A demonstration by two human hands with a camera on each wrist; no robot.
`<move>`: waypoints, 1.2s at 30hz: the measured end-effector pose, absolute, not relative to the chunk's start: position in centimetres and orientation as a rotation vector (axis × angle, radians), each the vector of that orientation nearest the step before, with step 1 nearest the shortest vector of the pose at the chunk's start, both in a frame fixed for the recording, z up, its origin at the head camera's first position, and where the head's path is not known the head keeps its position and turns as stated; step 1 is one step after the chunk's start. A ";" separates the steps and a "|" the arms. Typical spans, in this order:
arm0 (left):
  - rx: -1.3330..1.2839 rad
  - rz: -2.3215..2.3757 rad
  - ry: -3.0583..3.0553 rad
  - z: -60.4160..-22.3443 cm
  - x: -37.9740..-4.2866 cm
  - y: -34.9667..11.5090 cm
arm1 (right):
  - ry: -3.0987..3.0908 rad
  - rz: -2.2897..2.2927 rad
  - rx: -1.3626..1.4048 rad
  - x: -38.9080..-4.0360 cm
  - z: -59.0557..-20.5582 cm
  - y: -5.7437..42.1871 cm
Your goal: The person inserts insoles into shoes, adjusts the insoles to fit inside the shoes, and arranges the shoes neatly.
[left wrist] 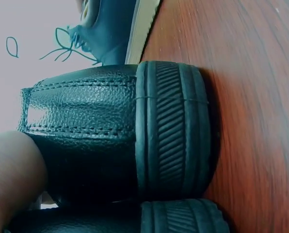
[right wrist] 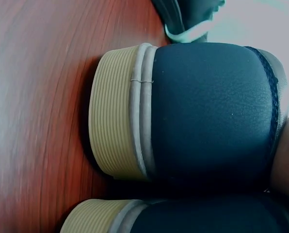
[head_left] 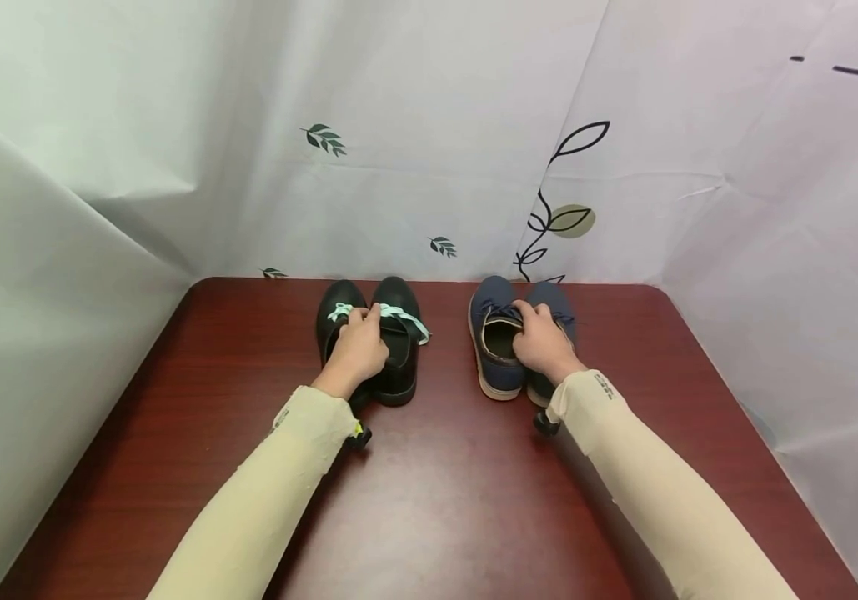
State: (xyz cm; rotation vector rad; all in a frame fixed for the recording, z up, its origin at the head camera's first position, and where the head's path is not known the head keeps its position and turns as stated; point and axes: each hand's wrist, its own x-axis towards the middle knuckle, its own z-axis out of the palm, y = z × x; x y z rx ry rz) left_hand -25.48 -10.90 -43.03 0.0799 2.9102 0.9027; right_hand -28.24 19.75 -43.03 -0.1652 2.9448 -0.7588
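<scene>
A pair of black leather shoes stands side by side at the table's far edge; the right shoe (head_left: 402, 387) has pale mint laces (head_left: 403, 315) trailing over its side. My left hand (head_left: 359, 348) reaches over the pair and grips their adjoining sides at the openings. To the right is a pair of navy shoes with tan soles, the left shoe (head_left: 504, 375) showing its opening. My right hand (head_left: 544, 340) grips this pair where the two meet. The wrist views show the black heel (left wrist: 86, 109) and the navy heel (right wrist: 207, 111) close up, soles on the wood. Fingertips are partly hidden.
The reddish-brown table (head_left: 429, 500) extends toward me and to both sides. A white curtain (head_left: 429, 100) with leaf prints hangs right behind the shoes, and more sheeting flanks the table left and right. A gap of table separates the two pairs.
</scene>
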 end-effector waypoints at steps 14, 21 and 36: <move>0.098 0.889 2.898 -43.3 -25.8 -7.3 | 2.883 -0.864 -0.157 -27.7 -43.4 14.8; 0.100 0.878 2.921 -43.3 -25.5 -7.2 | 2.880 -0.856 -0.124 -27.2 -43.1 14.4; 0.088 0.912 3.184 -43.0 -23.7 -8.0 | 2.971 -0.645 -0.176 -26.6 -42.3 14.1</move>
